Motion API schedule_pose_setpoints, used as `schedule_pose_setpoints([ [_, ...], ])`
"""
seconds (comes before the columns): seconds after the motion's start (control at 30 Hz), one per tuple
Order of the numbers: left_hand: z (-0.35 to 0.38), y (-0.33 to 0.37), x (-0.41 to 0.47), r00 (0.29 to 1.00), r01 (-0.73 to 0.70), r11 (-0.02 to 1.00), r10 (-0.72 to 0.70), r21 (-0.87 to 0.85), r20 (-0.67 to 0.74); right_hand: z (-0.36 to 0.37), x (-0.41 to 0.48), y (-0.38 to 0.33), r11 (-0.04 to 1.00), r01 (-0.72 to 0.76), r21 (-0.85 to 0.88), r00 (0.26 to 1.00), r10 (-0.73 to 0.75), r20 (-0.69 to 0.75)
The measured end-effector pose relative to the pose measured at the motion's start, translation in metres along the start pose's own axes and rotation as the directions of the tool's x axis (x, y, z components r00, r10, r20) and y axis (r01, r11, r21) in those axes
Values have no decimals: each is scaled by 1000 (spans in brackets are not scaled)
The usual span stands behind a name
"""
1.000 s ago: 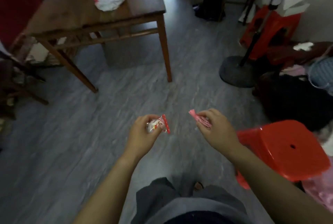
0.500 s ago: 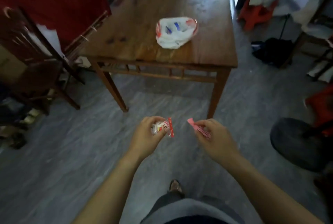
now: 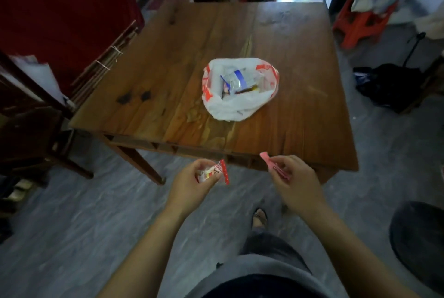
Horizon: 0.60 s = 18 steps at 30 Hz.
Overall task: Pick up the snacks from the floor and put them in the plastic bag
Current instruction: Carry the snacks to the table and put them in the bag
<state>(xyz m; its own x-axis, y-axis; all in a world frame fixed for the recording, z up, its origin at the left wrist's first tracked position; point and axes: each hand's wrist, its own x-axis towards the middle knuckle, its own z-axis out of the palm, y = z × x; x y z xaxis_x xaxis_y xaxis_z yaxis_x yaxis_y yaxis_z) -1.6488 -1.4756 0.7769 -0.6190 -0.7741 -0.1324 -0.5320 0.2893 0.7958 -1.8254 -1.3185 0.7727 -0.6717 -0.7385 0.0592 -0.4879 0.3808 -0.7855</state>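
The left hand (image 3: 192, 183) holds a snack packet (image 3: 212, 174) that is clear and white with a red printed figure and a red sealed edge. The right hand (image 3: 294, 185) holds a pink wrapper (image 3: 272, 165) with darker pink markings. Beyond both hands, the desk (image 3: 168, 77) is warm reddish-brown wood with a few dark blotches and paler worn streaks. On it, farther from the hands, the plastic bag (image 3: 236, 105) is white with orange-red print along its rim; inside show blue, clear and dark brown wrappers. Under the hands the floor (image 3: 72, 225) is grey, streaked lighter. Far beyond the right hand stands a red-orange stool (image 3: 360, 25).
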Motion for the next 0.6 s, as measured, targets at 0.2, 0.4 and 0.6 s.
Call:
schedule_pose_setpoints([
  [0.2,-12,36,127,1000,-3,999,5,43,-28,-14,176,-11,996,78,-43,997,-78,11],
  [0.4,-25,31,205,996,71,997,-68,34,-65,11,291,-16,998,57,-17,998,-57,-21],
  [0.6,-28,33,283,995,66,998,-66,10,72,25,332,-10,992,-118,-33,986,114,-121],
])
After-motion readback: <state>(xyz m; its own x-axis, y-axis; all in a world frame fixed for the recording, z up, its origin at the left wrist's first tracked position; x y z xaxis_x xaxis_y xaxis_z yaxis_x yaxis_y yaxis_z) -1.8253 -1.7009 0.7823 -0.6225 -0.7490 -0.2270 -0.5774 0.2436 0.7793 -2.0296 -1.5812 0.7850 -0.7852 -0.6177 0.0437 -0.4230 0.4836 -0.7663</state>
